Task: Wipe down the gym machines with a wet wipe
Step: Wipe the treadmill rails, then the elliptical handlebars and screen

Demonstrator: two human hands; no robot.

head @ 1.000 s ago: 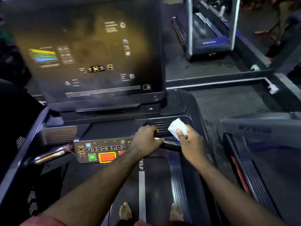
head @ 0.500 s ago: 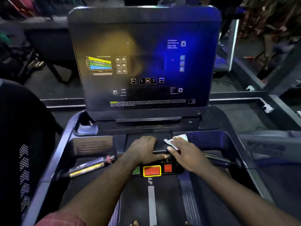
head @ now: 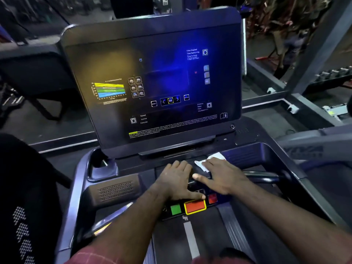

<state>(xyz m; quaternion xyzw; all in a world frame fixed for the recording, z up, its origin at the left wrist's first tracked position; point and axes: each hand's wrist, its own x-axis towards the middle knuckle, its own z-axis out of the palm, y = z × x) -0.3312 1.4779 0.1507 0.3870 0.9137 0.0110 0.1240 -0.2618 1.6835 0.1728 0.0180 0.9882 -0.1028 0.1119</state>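
Cleaning under way at a treadmill [head: 190, 235] in a dim gym: the person's right hand [head: 222, 176] presses a white wet wipe [head: 216, 156] flat against the dark ledge [head: 162, 164] just under the display screen [head: 152, 82]. Its fingers are straight, the grip released rather than pinching. Most of the wipe lies under the palm and fingers, and its far corners show beyond the fingertips.

The left hand [head: 177, 180] rests beside it on the same ledge, fingers extended and grasping nothing. Its thumb lies just above the orange stop button [head: 195, 205], which sits between a green button [head: 175, 209] and a smaller red button [head: 212, 198].

By the look of it, work on this machine is at an early or middle stage. The wipe covers only the central ledge, and no damp streaks show which surfaces are already done. Judged from this view, the screen, the speaker grille [head: 116, 189], the cup holder [head: 101, 164], the side handlebar [head: 266, 177] and the button row are probably left to do. So is the neighbouring machine [head: 304, 149] on the right.
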